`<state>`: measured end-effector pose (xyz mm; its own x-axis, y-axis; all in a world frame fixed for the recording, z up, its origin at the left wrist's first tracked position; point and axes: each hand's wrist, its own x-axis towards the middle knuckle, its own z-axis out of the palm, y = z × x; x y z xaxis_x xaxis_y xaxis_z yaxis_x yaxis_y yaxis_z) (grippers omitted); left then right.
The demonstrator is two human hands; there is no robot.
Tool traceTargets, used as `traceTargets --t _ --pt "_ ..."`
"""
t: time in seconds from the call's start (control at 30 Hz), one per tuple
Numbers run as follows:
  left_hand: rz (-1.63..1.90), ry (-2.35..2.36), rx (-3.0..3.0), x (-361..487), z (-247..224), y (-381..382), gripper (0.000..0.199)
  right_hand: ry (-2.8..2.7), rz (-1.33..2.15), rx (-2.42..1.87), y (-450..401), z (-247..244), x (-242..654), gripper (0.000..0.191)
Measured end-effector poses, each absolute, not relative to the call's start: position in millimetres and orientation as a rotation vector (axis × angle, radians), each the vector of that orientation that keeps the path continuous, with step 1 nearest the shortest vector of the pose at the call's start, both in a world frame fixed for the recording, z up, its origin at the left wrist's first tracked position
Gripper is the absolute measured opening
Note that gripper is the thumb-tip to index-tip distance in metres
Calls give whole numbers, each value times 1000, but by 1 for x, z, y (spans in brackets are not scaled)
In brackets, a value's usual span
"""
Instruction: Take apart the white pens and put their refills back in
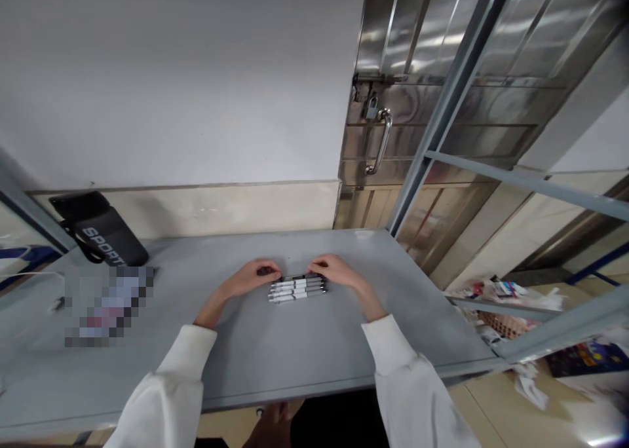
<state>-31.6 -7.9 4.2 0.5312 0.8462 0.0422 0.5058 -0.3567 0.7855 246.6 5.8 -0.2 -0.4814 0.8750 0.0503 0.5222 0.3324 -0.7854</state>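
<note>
One black bottle [101, 228] reads "SPORT" near pens [297, 288].

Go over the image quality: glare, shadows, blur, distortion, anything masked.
Head view throughout: glare streaks the metal door; soft shadows fall on the grey table; print on the pens is too soft to read; wide-angle stretching seems likely toward the edges; a pixelated patch masks something at left.

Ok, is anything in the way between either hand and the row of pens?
Nothing visible. The left hand is at the left end of the pens, the right hand at the right end. The black case stands well off to the left.
</note>
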Motion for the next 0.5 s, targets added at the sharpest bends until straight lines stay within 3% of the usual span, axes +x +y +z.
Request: traceTargets --t 0.17,0.5 --pt "815 1190 1991 -28 -2 -13 38 -1897 989 -1258 10 -13 242 31" --pt "1302 1346 1815 -19 -24 -49 27 -1551 614 -1228 -37 -25 242 32"
